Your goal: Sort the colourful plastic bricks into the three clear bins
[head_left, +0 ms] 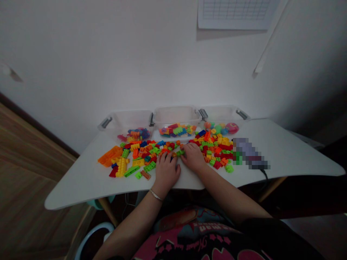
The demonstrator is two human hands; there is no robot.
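Observation:
My left hand (166,169) and my right hand (193,156) rest side by side on the white table (81,180), at the near edge of a spread of coloured toy bricks (162,151). The fingers of both hands curl down among the bricks. A small green brick (180,153) sits between the fingertips of the two hands, touched by both. A thin bracelet circles my left wrist. Whether either hand fully grips the brick is hard to see.
Three clear plastic bins stand along the wall: the left bin (127,124), the middle bin (176,117) and the right bin (222,115), each holding some bricks. A blurred-out object (251,153) with a dark cable lies right of the pile. An orange plate piece (110,155) lies far left.

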